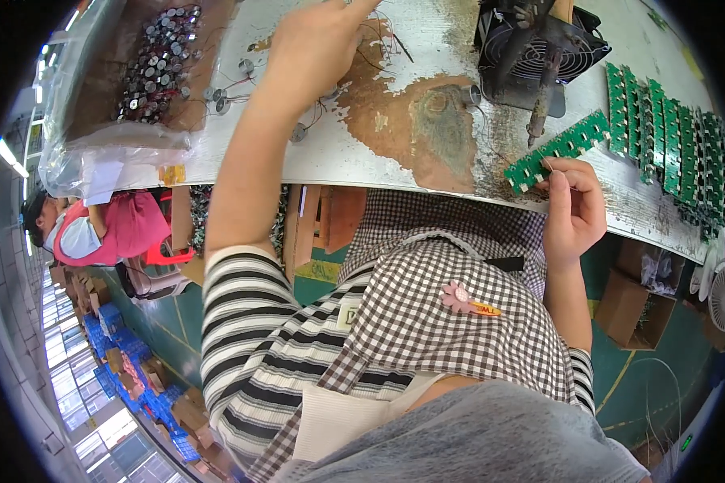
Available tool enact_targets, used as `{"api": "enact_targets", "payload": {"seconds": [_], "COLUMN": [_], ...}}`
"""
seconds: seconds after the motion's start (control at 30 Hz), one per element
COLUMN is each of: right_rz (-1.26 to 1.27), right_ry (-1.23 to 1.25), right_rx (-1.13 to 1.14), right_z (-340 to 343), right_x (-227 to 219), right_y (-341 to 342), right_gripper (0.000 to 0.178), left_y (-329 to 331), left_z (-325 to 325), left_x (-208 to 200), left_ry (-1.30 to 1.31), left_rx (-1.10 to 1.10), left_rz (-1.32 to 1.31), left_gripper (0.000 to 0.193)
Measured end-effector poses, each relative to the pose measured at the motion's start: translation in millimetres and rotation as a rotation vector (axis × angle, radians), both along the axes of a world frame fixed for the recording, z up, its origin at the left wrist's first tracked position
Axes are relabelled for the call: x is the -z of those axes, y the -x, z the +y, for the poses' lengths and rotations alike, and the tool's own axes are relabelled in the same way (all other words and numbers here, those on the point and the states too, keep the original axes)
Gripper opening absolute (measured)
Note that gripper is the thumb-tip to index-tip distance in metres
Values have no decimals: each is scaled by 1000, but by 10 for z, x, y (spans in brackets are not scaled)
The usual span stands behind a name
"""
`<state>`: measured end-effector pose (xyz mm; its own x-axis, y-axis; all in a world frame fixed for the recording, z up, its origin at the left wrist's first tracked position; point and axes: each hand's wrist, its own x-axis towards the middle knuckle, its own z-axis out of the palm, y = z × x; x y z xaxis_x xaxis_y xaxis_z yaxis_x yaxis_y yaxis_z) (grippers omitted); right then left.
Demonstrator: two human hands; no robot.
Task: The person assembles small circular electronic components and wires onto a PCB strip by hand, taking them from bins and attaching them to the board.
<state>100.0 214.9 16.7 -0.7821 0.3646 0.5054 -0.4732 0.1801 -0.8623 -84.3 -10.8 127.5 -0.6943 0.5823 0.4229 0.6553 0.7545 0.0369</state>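
My right hand (573,211) pinches the lower edge of a green circuit board strip (568,148) between thumb and fingers, at the table's near edge. Just above the strip, the tip of a soldering iron (546,84) points down, apart from the board. My left hand (318,52) reaches across the table to the far edge of the view. Its fingertips are cut off there, so whether they hold anything is hidden. Thin wires lie beside it. Small round motors with wires (246,67) lie left of that forearm, and another motor (472,95) sits near the iron.
A plastic-lined box (93,97) of small motors stands at the left. Behind the iron is a black fan (532,56). Rows of green circuit boards (669,141) lie at the right. Cartons (632,310) stand below the table, and a person in pink (109,229) sits at left.
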Motion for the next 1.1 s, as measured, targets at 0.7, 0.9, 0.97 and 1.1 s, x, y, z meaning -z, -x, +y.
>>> {"api": "enact_targets", "payload": {"seconds": [0.7,0.9,0.97,1.1], "right_rz": [7,37,36,44], "right_ry": [-108,-225,-218,-203], "right_rx": [-28,35,40,31], "right_z": [-27,-3,6,25], "right_x": [-63,-95,-97,-116], "right_y": [30,49,50,69], "right_gripper": [3,7,7,8], "left_y": [-955,-1012,-968,-963], "left_z": [379,590,628,722], "left_x": [654,651,754,705], "left_ry": [-1203,-961,-926,-1010], "left_rx": [218,137,219,233], "left_rz": [-1558,-1260,-1093,-1197], "left_gripper": [10,16,15,11]}}
